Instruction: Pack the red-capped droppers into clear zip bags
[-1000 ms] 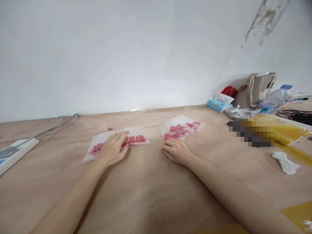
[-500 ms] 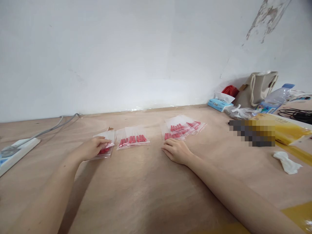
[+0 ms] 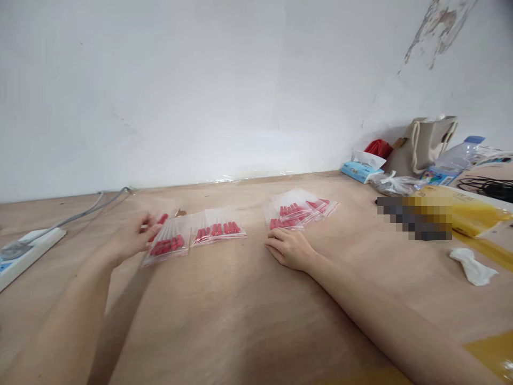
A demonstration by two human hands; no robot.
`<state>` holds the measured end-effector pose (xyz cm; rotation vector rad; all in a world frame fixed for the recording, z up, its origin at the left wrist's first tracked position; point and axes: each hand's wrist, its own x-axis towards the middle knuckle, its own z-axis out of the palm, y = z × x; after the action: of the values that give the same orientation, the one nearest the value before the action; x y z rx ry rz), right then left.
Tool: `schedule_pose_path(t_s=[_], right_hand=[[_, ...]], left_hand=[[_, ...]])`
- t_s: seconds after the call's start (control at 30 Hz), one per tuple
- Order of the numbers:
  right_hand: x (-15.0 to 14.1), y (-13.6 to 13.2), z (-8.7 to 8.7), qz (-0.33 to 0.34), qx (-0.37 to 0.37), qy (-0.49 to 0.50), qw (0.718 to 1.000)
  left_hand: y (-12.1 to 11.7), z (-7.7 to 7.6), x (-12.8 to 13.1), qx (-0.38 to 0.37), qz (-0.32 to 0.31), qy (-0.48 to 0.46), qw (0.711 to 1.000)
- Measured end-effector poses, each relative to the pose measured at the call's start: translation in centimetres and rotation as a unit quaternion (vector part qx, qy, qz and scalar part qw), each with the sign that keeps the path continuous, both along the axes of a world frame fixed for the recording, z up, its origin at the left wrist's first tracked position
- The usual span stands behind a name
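Clear zip bags holding red-capped pieces lie on a brown table (image 3: 240,310). My left hand (image 3: 134,235) is closed on the left edge of one bag (image 3: 168,243), lifting it slightly. A second bag (image 3: 216,229) lies flat just right of it. My right hand (image 3: 289,248) rests palm down on the table, fingers stretched, its fingertips at the near edge of a stack of the same bags (image 3: 298,211).
A white power strip (image 3: 24,251) with a grey cable sits at the left edge. At the right stand a tissue pack (image 3: 360,168), a beige tote bag (image 3: 425,144), a water bottle (image 3: 452,159), yellow packaging (image 3: 473,214) and a crumpled white tissue (image 3: 473,267). A white wall backs the table.
My left hand slid left off the middle bag, took the leftmost bag by its edge and raised it. My right hand stayed still.
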<state>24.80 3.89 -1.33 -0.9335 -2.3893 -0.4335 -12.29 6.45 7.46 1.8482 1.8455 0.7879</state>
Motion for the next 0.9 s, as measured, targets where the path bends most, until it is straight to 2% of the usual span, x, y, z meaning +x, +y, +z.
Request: schedule_pose_path(t_s=[0.13, 0.27, 0.33, 0.43, 0.53, 0.6, 0.7, 0.9], right_hand=[[0.0, 0.0, -0.2, -0.003, 0.004, 0.008, 1.0], [0.0, 0.0, -0.3, -0.007, 0.014, 0.018, 1.0], [0.0, 0.0, -0.2, -0.009, 0.017, 0.021, 1.0], [0.0, -0.1, -0.1, -0.012, 0.025, 0.022, 0.999], [-0.1, -0.3, 0.0, -0.039, 0.037, 0.046, 0.998], [-0.2, -0.3, 0.0, -0.079, 0.038, 0.076, 0.993], [-0.3, -0.3, 0.0, -0.108, 0.036, 0.082, 0.99], [-0.4, 0.0, -0.2, -0.074, 0.037, 0.039, 0.996]], left_hand=[[0.8, 0.1, 1.1, 0.099, 0.046, -0.097, 0.989], [1.0, -1.8, 5.8, 0.224, 0.035, -0.113, 0.967], [0.6, -3.0, 9.1, 0.276, -0.004, -0.091, 0.957], [0.1, -4.5, 13.5, 0.315, -0.106, -0.02, 0.943], [-0.2, -5.6, 16.1, 0.318, -0.227, 0.056, 0.919], [-0.2, -6.3, 16.7, 0.317, -0.278, 0.094, 0.902], [-0.5, -7.1, 16.4, 0.318, -0.317, 0.135, 0.883], [-1.3, -8.0, 14.1, 0.356, -0.313, 0.173, 0.863]])
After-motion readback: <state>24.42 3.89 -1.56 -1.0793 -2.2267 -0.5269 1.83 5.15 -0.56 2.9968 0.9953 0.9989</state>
